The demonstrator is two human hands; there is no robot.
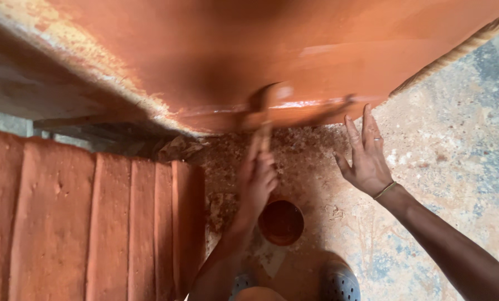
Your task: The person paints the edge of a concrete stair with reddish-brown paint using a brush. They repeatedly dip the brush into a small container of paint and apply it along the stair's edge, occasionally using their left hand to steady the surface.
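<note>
My left hand is closed around a paintbrush, blurred by motion. The brush tip touches the bottom edge of a wet, glossy orange-red painted wall. My right hand is held open with fingers spread, just below the wall's lower edge and to the right of the brush. It holds nothing; a ring and a thin bracelet show on it. A small round pot of orange-red paint stands on the floor below my left hand, between my arms.
Orange-red painted ridged steps fill the lower left. The concrete floor is mottled and paint-speckled. My feet in grey perforated shoes are at the bottom edge near the pot. A rope-like trim runs along the wall's right edge.
</note>
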